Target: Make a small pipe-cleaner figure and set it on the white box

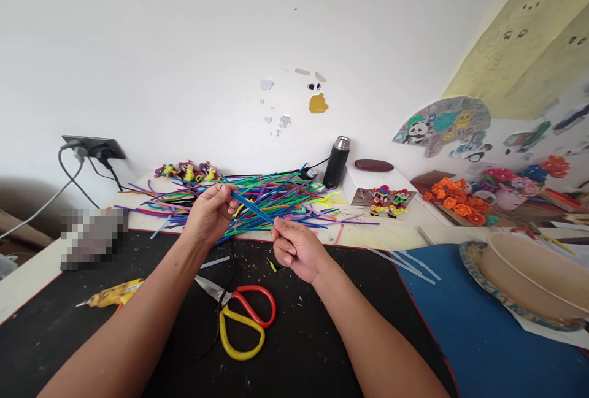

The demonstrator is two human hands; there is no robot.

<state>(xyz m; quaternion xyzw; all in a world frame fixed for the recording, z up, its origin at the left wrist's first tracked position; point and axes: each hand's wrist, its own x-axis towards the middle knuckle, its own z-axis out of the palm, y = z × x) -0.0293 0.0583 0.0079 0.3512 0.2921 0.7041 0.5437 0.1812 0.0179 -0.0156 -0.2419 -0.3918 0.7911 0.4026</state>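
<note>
Both my hands hold one blue strip (252,207) above a black mat (317,336). My left hand (209,213) pinches its upper end, fingers closed. My right hand (297,248) is curled shut round its lower end. Just behind them lies a big pile of coloured strips (271,192) in green, blue, purple and red. Scissors with red and yellow handles (242,318) lie on the mat below my hands, beside a thin black cord.
A yellow glue gun (114,293) lies at the left. A black flask (337,162) stands behind the pile. Small colourful figures (389,200) and orange flowers (456,200) sit at the right, with a round basket (529,278) on a blue mat (483,343).
</note>
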